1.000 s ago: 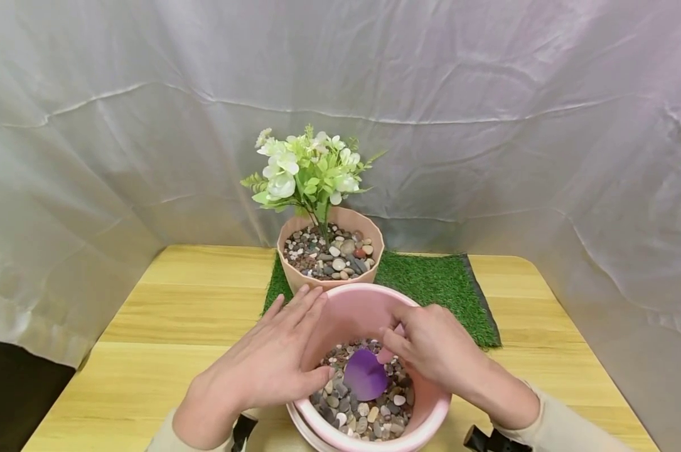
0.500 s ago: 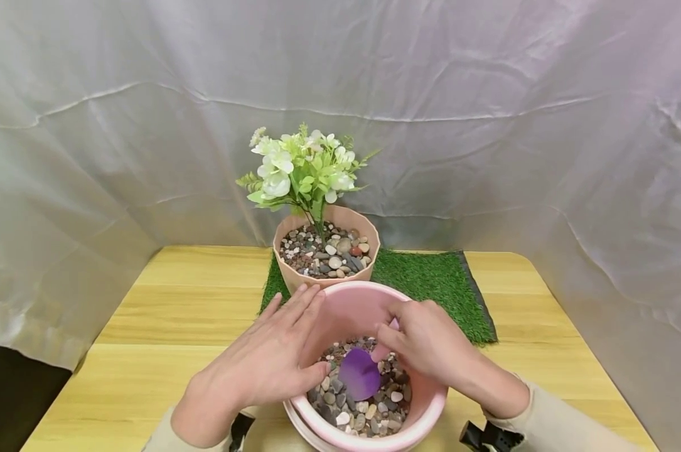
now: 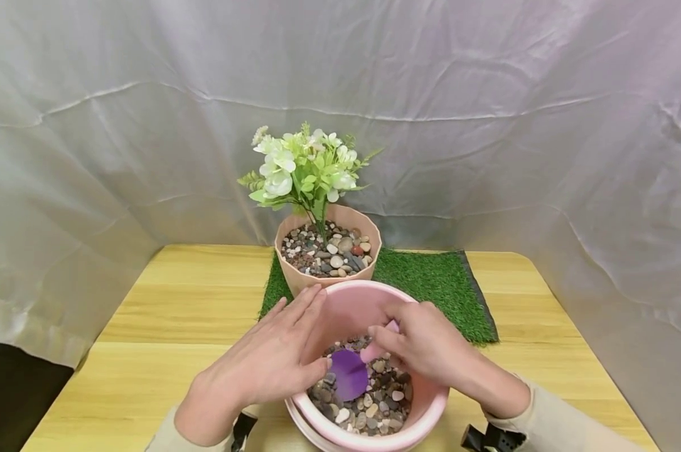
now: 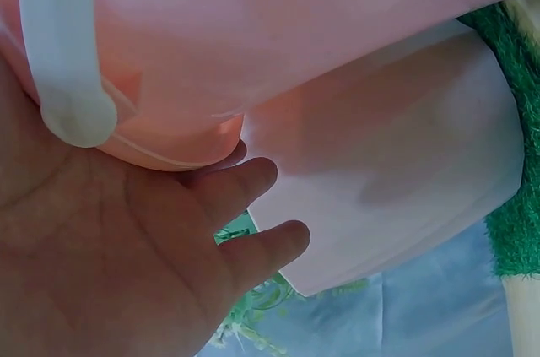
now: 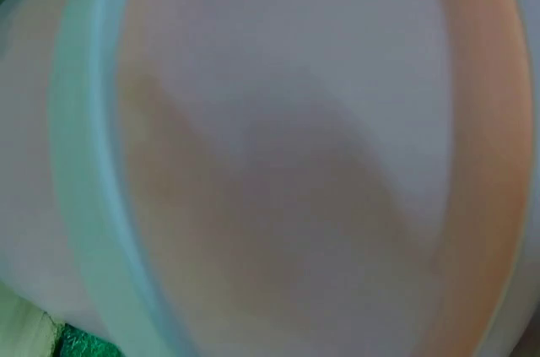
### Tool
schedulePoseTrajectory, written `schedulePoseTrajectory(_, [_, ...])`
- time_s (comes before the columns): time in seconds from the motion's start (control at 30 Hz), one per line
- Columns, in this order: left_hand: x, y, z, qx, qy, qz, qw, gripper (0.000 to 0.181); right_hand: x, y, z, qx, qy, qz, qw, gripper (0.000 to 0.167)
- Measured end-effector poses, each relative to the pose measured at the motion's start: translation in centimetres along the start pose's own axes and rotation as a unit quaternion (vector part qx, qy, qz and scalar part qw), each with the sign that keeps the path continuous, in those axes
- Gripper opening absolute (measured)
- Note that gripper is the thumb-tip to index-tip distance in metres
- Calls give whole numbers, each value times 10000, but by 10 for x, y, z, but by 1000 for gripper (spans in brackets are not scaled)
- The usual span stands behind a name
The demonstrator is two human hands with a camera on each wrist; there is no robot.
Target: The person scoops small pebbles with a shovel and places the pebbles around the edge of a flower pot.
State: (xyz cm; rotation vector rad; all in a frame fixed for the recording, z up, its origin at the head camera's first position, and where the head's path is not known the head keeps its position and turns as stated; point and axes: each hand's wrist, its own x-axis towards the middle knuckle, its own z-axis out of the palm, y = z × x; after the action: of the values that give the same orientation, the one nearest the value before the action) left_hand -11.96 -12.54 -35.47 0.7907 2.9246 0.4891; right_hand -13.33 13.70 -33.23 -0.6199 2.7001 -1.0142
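A pink bucket (image 3: 356, 295) with pebbles (image 3: 374, 408) in its bottom stands at the table's near side. Inside it, my right hand (image 3: 422, 342) grips the pink handle of a small shovel whose purple blade (image 3: 350, 376) lies among the stones. My left hand (image 3: 267, 364) rests on the bucket's left rim, fingers straight and thumb over the inside. From the left wrist, the palm (image 4: 93, 239) sits against the bucket wall, beside the white bail handle (image 4: 63, 53). The right wrist view holds only the bucket's outer wall (image 5: 287, 163) and bail (image 5: 93, 146); that hand is hidden there.
Just behind the bucket, a peach flowerpot (image 3: 297, 282) holds stones and a plant with white flowers (image 3: 306, 166). It stands on a green turf mat (image 3: 430, 282). Below is a wooden table (image 3: 193, 307), with grey cloth (image 3: 340, 63) hung around its back and sides.
The right hand has drawn the shovel's blade leftward through the pebbles, toward the left thumb. The left hand stays on the rim. The whole scene shifts slightly with the head.
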Motion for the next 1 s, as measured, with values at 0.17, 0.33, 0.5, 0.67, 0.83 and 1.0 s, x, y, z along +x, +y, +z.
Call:
schedulePoseTrajectory(0.17, [0,0,0,27,-14,-7,10000,99,1,1,-3,407,-384,-100,9984,19])
schedulePoseTrajectory(0.33, [0,-1,0,-9,-32,14,10000,99,0,2,-8,665,-327,61,9972,23])
schedulePoseTrajectory(0.5, [0,-1,0,-55,-4,61,10000,99,3,3,-14,901,-391,212,9949,23])
schedulePoseTrajectory(0.67, [1,-1,1,-74,17,109,9999,99,3,6,-21,1303,-522,504,9888,22])
schedulePoseTrajectory(0.83, [1,-1,1,-117,10,111,9999,100,1,13,-29,1627,-537,621,9833,26])
schedulePoseTrajectory(1.0, [1,-2,1,-76,24,177,9998,99,1,18,-34,1734,-441,652,9817,26])
